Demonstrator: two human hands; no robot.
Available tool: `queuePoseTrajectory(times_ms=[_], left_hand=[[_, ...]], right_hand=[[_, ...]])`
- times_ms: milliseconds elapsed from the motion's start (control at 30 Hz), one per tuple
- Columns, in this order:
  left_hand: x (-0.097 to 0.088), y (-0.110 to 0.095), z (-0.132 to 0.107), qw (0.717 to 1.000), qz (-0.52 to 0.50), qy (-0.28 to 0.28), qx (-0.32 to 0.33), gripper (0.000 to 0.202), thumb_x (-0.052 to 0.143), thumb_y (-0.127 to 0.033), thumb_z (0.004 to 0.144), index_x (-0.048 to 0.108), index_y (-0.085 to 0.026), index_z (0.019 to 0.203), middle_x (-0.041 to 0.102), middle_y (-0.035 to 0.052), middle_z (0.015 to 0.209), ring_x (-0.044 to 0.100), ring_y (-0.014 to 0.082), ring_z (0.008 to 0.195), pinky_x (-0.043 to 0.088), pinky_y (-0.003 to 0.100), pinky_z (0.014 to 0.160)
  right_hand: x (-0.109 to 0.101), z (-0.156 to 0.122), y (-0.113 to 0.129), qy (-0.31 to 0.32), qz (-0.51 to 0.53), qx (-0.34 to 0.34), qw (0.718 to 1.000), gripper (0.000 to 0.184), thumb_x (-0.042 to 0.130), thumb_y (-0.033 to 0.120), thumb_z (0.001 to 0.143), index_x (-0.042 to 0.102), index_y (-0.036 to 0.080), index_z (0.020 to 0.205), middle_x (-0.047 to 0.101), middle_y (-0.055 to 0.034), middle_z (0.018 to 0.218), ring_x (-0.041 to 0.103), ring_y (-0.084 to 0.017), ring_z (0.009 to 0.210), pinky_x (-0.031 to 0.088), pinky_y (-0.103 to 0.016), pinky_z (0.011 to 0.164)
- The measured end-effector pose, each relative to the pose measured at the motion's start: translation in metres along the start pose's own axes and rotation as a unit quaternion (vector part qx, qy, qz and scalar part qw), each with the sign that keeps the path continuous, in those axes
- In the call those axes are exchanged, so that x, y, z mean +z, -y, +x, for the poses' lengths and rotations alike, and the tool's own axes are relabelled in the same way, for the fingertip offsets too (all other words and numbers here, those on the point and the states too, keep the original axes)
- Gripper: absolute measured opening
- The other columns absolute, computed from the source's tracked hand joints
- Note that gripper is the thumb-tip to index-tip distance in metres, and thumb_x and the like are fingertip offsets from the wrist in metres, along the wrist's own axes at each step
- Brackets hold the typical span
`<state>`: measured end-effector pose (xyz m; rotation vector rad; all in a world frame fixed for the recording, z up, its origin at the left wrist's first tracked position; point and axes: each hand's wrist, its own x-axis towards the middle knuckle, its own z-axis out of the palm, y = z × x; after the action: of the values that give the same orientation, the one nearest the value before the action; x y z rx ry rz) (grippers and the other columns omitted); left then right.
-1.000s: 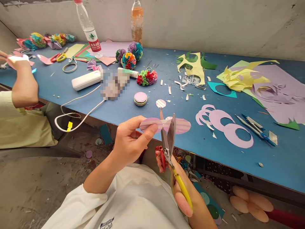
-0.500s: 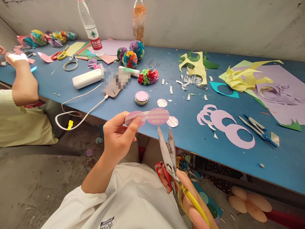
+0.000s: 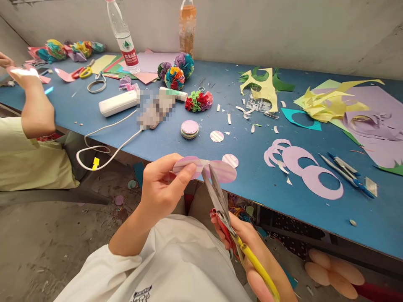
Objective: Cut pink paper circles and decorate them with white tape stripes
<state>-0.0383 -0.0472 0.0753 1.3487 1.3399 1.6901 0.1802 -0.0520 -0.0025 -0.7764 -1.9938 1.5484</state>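
Note:
Between thumb and fingers, my left hand [image 3: 165, 186] pinches a lilac paper disc [image 3: 179, 164]. A white strip joins it to a second lilac disc [image 3: 223, 173], which sticks out to the right. My right hand [image 3: 252, 247] grips scissors [image 3: 225, 214] with one red and one yellow handle. Their blades are slightly apart and reach the white strip between the two discs. On the table just beyond lie two loose striped discs, a nearer one [image 3: 230, 160] and a farther one [image 3: 217, 136]. A stack of paper discs [image 3: 189, 129] stands to their left.
Lilac paper offcuts [image 3: 321, 180] and a compass [image 3: 349, 176] lie at the right. Yellow scraps [image 3: 330, 105] are behind them. A power bank [image 3: 118, 102], cable, glue stick [image 3: 173, 94], paper flowers [image 3: 199, 101] and two bottles [image 3: 127, 50] occupy the left. Another person's arm [image 3: 36, 100] is far left.
The scissors have moved up to the strip between the discs, and their blades have closed partway. The held discs have shifted right and lower, with the right disc tilting down.

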Motion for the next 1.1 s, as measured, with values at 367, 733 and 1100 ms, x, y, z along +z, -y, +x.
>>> queuePoseTrajectory(times_ms=[367,733,1100], left_hand=[[0.007,0.000,-0.005,0.997,0.061,0.041,0.022,0.020,0.062,-0.030,0.087,0.068,-0.017,0.073,0.049,-0.0028,0.058,0.041,0.0059,0.048,0.034,0.018,0.041],[0.012,0.000,-0.008,0.995,0.067,0.077,0.011,0.025,0.058,-0.030,0.089,0.061,-0.016,0.068,0.044,-0.0033,0.057,0.038,0.0059,0.049,0.033,0.019,0.043],[0.010,0.000,-0.005,0.994,0.051,0.087,-0.035,0.026,0.060,-0.033,0.088,0.061,-0.017,0.068,0.044,-0.0035,0.057,0.038,0.0062,0.048,0.033,0.020,0.041]], right_hand=[[0.004,0.011,0.002,-0.028,-0.003,-0.006,1.000,0.102,0.020,0.103,0.047,0.050,0.021,0.100,0.045,0.0022,0.065,0.033,-0.012,0.051,0.035,-0.028,0.046],[0.011,0.012,-0.001,-0.068,-0.017,-0.016,0.997,0.099,0.018,0.102,0.049,0.049,0.021,0.098,0.043,0.0031,0.064,0.032,-0.011,0.052,0.034,-0.028,0.045],[0.012,0.013,-0.011,-0.074,-0.019,-0.040,0.996,0.096,0.022,0.101,0.053,0.049,0.021,0.098,0.046,0.0027,0.067,0.036,-0.011,0.052,0.035,-0.026,0.045]])
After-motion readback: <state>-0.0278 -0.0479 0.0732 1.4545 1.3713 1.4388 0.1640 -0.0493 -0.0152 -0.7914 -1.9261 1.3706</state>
